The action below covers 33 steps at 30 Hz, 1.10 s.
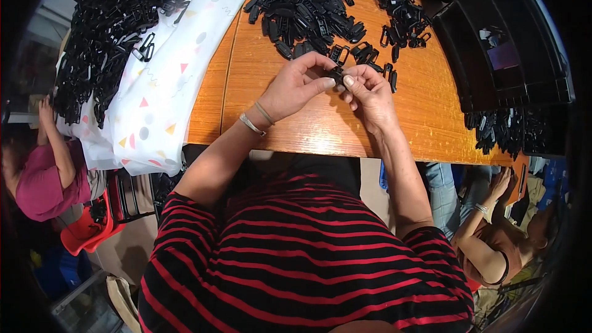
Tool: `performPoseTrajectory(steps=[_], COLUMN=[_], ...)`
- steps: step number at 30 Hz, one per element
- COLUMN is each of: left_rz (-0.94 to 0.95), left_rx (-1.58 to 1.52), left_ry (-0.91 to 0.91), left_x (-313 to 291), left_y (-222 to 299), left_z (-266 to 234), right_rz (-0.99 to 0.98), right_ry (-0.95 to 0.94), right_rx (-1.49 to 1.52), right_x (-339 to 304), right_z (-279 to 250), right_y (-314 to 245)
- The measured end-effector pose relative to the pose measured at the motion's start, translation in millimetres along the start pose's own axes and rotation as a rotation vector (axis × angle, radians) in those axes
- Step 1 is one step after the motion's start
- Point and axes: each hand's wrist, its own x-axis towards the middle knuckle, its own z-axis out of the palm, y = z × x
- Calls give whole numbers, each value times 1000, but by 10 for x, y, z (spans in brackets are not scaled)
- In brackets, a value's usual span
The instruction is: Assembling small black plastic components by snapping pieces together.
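Note:
Close together above the wooden table (271, 131), my two hands work on one small black plastic buckle piece (336, 74). My left hand (295, 89), with bands on its wrist, pinches it between thumb and fingers. My right hand (374, 97) grips its other side, thumb on top, and the fingertips hide much of the piece. Just beyond my fingers, loose black buckle parts (365, 53) lie on the wood, some shaped like open frames. They spread from a large heap of black plastic buckles (302, 9) at the far middle.
At the left, a white patterned cloth (148, 108) carries another heap of black buckle parts (117, 31). A black open box (487, 43) stands at the right, with more parts (505, 131) near it. One person (49, 176) sits far left, another (493, 246) lower right.

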Motion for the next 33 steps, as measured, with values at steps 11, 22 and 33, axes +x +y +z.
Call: performPoseTrajectory(steps=[11,22,33], left_rz=[-121,-72,-60], left_rx=[44,-30,-90], left_ry=[129,190,187], left_x=[1,39,-65], left_y=[-48,-122,11], left_z=[-236,-102,-99], right_rz=[40,-202,-438], right_ry=[87,193,192], right_rx=[92,-44,-194], right_x=[35,-38,-115], right_z=[-284,136,392], right_y=[-3,44,27])
